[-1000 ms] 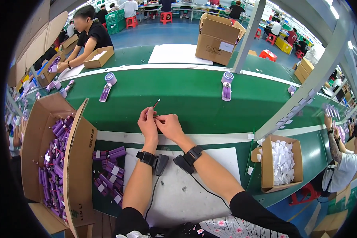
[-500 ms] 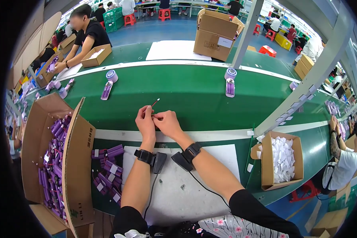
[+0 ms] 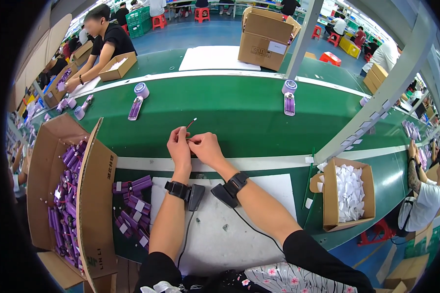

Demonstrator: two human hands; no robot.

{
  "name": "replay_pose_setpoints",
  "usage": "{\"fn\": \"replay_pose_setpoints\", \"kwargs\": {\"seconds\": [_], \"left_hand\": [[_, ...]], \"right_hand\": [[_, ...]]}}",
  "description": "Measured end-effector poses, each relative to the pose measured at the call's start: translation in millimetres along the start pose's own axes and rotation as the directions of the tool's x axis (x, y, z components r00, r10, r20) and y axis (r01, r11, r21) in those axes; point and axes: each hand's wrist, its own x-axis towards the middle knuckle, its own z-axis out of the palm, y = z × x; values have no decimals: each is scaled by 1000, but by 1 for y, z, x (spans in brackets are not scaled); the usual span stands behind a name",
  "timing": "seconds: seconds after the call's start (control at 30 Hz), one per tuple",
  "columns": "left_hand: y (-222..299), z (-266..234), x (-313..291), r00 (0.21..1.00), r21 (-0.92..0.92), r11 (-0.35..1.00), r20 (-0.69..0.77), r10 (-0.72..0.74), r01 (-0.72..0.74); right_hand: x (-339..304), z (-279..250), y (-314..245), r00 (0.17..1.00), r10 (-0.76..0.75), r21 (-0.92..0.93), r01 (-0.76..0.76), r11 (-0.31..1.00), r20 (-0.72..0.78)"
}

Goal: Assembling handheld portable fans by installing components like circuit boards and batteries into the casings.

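Observation:
My left hand (image 3: pixel 179 147) is closed, with a thin red-and-dark wire lead (image 3: pixel 191 123) sticking out past its fingers and ending in a small white plug. Whatever the lead is attached to is hidden inside the grip. My right hand (image 3: pixel 206 149) is closed in a pinch against the left fingers; what it pinches is out of sight. Both hands are over the near edge of the green belt (image 3: pixel 215 107). Purple battery packs with white labels (image 3: pixel 134 210) lie in a loose pile left of my left forearm. Beneath my forearms is a white foam sheet (image 3: pixel 239 234).
An open carton (image 3: pixel 98 205) full of purple packs stands at left. A small carton (image 3: pixel 330 195) of white paper pieces sits at right, near a slanted metal post (image 3: pixel 376 102). Two purple-and-white devices (image 3: pixel 136 108) (image 3: pixel 289 103) lie on the belt. Across it, a co-worker (image 3: pixel 107 44) handles purple parts.
The two devices on the belt have shifted slightly to the right. My hands stay together in nearly the same place, and the wire lead still sticks up.

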Motion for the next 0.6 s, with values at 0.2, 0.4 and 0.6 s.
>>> {"fn": "replay_pose_setpoints", "kwargs": {"seconds": [0.2,0.4,0.6], "left_hand": [[3,2,-2,1000,21,1000,-11,12,-12],[2,7,-4,1000,21,1000,-5,8,-8],[2,4,-2,999,-11,1000,-24,21,-21]], "right_hand": [[-2,-1,-6,1000,-8,-47,8,999,8],[0,-10,-3,1000,1,-76,-1,997,9],[-1,-6,-4,1000,17,-16,-17,1000,-3]]}}
